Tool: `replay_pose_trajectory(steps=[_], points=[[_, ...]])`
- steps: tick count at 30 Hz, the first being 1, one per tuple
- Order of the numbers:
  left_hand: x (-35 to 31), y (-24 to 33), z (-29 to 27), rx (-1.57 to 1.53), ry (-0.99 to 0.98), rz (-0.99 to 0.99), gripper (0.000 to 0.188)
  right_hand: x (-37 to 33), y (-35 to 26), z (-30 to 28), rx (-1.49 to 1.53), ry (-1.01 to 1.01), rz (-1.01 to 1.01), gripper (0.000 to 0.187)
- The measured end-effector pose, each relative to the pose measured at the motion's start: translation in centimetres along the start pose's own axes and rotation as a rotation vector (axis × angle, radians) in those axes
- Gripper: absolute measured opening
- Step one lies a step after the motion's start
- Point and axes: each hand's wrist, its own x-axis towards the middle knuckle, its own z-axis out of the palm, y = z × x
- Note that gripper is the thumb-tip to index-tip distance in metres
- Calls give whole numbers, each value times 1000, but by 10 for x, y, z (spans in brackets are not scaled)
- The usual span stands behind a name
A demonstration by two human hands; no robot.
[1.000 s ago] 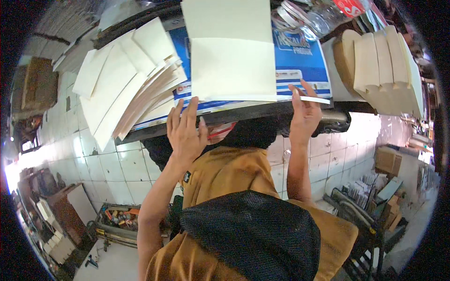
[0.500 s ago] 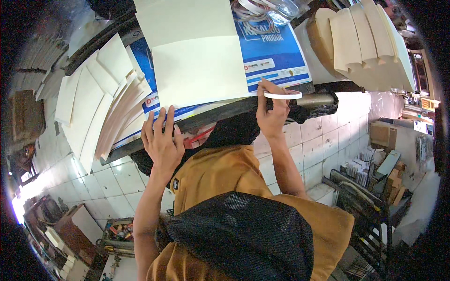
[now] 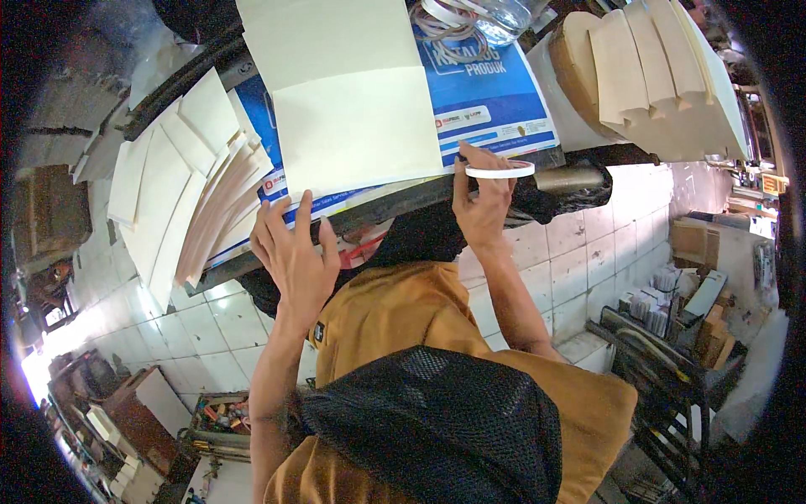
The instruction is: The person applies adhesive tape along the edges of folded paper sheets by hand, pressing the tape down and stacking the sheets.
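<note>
A cream paper sheet (image 3: 357, 126) with a crosswise crease or edge lies over a blue printed sheet (image 3: 495, 97) on the work table. My left hand (image 3: 295, 256) is at the paper's lower left corner, fingers apart and holding nothing; the fingertips are at the table's near edge. By the lower right corner, my right hand (image 3: 484, 206) is closed on a narrow white roll of tape (image 3: 502, 170), which sticks out to the right of the fingers. Whether a strip of tape runs from the roll cannot be made out.
Fanned cream papers (image 3: 180, 168) lie left of the sheet, overhanging the table edge. Thick cream paper stacks (image 3: 642, 71) stand at the right. More white tape rolls (image 3: 449, 18) are piled at the back. A metal rack (image 3: 663, 370) stands on the tiled floor (image 3: 579, 244) at right.
My left hand has drawn slightly back toward me, its thumb and fingers spreading. The right hand with the tape roll has shifted a little left. The papers lie as before.
</note>
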Motion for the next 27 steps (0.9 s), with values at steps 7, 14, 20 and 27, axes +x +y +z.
replay_pose_trajectory(steps=[7, 14, 20, 27], points=[[48, 102, 13, -172, 94, 105, 73, -2, -3, -1, 19, -22, 27, 35], [50, 123, 64, -141, 3, 151, 74, -4, -3, -4, 46, -28, 61, 34], [60, 127, 65, -134, -7, 97, 73, 4, -4, -11, 160, -57, 121, 28], [53, 121, 58, -179, -10, 77, 77, -12, -22, -59, 196, 133, -18, 13]])
